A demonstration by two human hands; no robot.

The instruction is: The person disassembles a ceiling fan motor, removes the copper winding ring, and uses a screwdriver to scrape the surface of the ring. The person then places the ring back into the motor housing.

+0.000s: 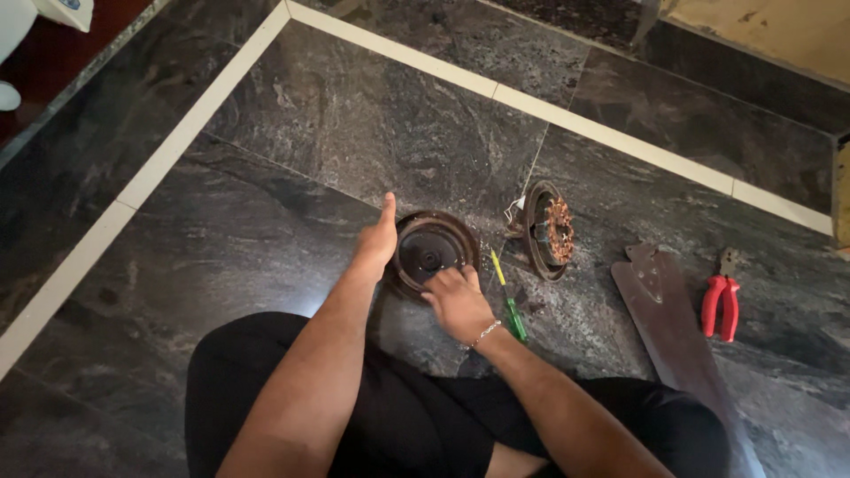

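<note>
A round, dark brown motor cover (431, 252), rusty at the rim with a black hollow and a small centre hole, lies on the dark stone floor (266, 221), open face up. Left hand (378, 241) grips its left edge; right hand (456, 296) fingers curl on its lower rim

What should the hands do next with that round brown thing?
Probably lift the cover a little off the floor. The left hand already props its rim and the right hand grips its near edge, so both are placed for it. The screwdriver lies unused beside the right wrist.
</note>
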